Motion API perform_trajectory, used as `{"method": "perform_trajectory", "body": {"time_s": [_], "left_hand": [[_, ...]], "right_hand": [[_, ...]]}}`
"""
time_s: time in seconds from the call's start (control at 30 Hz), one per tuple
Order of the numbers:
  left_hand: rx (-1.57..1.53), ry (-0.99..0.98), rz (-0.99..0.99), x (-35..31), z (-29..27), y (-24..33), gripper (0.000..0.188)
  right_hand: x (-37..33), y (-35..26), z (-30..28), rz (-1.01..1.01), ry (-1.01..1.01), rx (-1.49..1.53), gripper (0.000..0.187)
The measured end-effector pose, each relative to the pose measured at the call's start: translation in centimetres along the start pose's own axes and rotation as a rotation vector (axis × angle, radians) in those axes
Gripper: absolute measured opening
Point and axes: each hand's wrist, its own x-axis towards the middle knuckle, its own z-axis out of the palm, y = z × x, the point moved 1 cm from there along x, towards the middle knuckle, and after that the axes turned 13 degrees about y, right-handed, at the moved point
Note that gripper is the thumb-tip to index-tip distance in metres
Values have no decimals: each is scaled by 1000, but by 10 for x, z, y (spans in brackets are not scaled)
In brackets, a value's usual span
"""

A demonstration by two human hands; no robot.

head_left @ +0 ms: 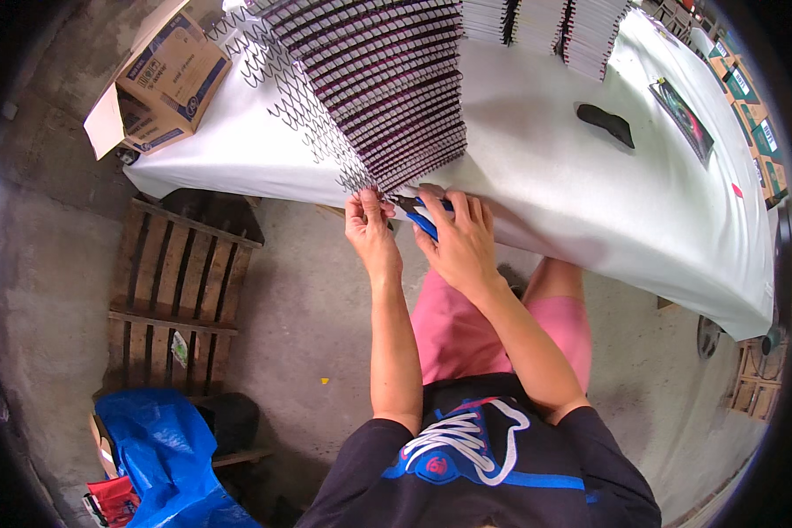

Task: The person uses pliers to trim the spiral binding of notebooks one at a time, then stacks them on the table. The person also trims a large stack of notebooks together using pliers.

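Right fingers hold pliers pointing diagonally forward-left.

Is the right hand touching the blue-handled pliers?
Touching: the head view plainly shows the right hand gripping the blue-handled pliers around their handles.

Coil-bound stack cropped above, pliers partly hidden

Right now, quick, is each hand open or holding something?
Left hand: pinched shut at the coil ends; whether it grips one can't be told.
Right hand: closed around blue-handled pliers.
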Motion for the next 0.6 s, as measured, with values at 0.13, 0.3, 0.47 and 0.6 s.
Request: {"method": "perform_trajectory", "body": {"time_s": [0.13, 0.3, 0.47, 0.6], "left_hand": [[-14, 20, 1, 3, 0, 1, 25], [-25, 2, 44, 6, -3, -4, 24], [-31, 2, 64, 5, -5, -7, 21], [3, 3, 81, 4, -6, -6, 20]], "right_hand": [[2, -3, 5, 15, -110, 8, 42], [3, 0, 15, 34, -115, 165, 40], [11, 6, 14, -3, -101, 93, 40], [13, 3, 1, -44, -51, 12, 39]]}}
